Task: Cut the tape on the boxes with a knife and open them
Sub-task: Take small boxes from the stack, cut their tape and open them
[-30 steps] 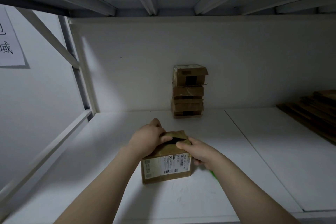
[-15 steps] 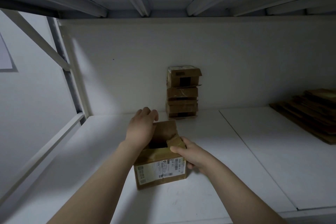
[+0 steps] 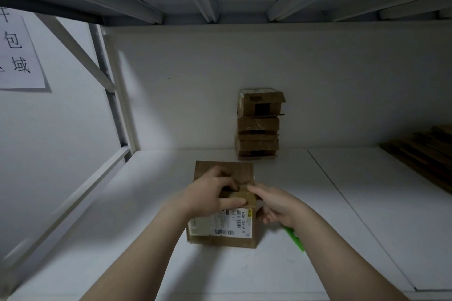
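White shelf held the near box, tape seemingly cut, far flap raised. Left hand gripped its near flap; right hand pinched the right flap. Knife lay beside it, unheld. Far stack looked unopened.

A white shelf met a plain white back wall under a ribbed upper deck. At left, a diagonal brace crossed beside a paper sign. Light was dim.
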